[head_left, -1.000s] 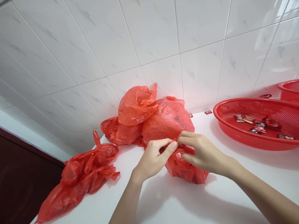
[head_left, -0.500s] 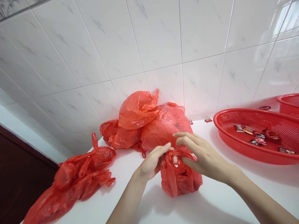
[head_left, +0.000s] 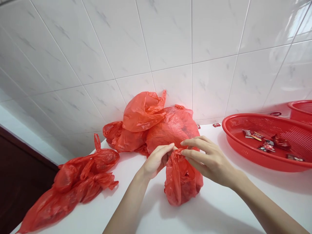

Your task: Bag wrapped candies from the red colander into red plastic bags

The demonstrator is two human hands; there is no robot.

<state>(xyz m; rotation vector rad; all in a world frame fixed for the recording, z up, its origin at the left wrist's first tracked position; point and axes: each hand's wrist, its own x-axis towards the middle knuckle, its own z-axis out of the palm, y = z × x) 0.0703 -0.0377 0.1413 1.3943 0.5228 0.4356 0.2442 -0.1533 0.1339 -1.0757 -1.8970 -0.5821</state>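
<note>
A small red plastic bag stands on the white table, its top gathered between my two hands. On its left side, my left hand pinches the bunched top with thumb and curled fingers. From the right, my right hand reaches over with its fingers stretched toward the gathered plastic; the fingertips touch the bag's top. Dark contents show dimly through the bag. Right behind it, a larger filled red bag lies against the wall.
At the right, a red basket holds several wrapped sweets, with another red basket behind. Knotted red bags lie at the left. A small red packet is near the tiled wall.
The bag's handles are drawn together and its opening looks narrower. My right hand's fingers have come out of the handle loop and straightened. The view has shifted slightly.
</note>
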